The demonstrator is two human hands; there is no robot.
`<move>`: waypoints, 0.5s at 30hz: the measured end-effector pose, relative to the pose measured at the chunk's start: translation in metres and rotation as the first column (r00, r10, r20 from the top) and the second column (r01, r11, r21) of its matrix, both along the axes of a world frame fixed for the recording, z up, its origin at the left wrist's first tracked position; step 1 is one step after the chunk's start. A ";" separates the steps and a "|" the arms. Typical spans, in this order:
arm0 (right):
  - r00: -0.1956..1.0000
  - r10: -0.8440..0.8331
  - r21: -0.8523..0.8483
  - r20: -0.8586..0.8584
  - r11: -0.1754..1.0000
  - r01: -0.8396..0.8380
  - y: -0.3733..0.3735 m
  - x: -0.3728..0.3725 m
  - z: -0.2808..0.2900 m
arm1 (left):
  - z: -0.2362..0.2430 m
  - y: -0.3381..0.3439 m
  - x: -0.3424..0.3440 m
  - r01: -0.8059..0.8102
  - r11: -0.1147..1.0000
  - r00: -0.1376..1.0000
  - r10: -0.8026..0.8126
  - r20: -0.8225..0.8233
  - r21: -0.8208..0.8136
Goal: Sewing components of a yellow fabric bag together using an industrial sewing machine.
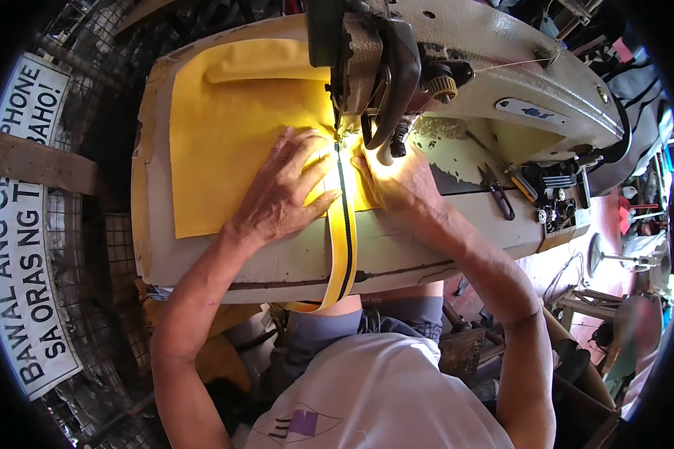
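1. One black-striped yellow webbing strap [344,254] runs over yellow sheet material [225,157] to the sewing machine [502,71]; I judge stitching is underway.
2. Next calls for straight feeding, I'd say.
3. Left hand [288,179] lies palm-down, fingers spread, thumb at the strap's edge; right hand [402,182] angles inward, grip I cannot tell.

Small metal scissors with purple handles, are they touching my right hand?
Apart. The head view shows a strip of sewing table between the scissors and your bare right hand.
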State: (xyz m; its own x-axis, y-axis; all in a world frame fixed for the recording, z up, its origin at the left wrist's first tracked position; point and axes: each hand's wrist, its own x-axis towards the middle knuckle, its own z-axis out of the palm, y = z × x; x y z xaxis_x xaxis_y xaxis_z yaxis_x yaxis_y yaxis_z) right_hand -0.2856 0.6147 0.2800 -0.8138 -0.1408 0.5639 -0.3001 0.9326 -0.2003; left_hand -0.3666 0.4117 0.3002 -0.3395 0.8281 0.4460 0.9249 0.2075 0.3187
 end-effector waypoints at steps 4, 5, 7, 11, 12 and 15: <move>0.985 0.102 0.086 0.137 0.990 -0.115 0.017 0.001 -0.003 | 0.001 -0.001 0.002 0.039 0.997 0.997 -0.043 -0.069 -0.066; 0.957 0.093 0.129 0.276 0.983 -0.133 0.022 0.000 -0.003 | 0.001 -0.001 0.002 0.031 0.998 0.999 -0.032 -0.016 -0.053; 0.938 0.083 -0.017 0.336 0.996 -0.082 0.029 -0.003 -0.003 | 0.001 -0.001 0.004 0.025 0.997 0.999 -0.027 -0.022 -0.067; 0.958 0.227 -0.447 0.177 0.885 -0.128 0.035 -0.020 -0.002 | 0.003 0.001 0.005 0.000 0.996 1.000 0.000 0.006 -0.084; 0.963 0.265 -0.445 0.048 0.869 -0.217 0.039 -0.025 -0.002 | 0.003 0.001 0.003 0.011 0.996 1.000 -0.010 0.010 -0.085; 0.934 0.289 -0.542 0.210 0.829 -0.135 0.050 -0.037 -0.009 | 0.006 0.003 -0.004 0.024 0.997 0.999 -0.022 0.033 -0.068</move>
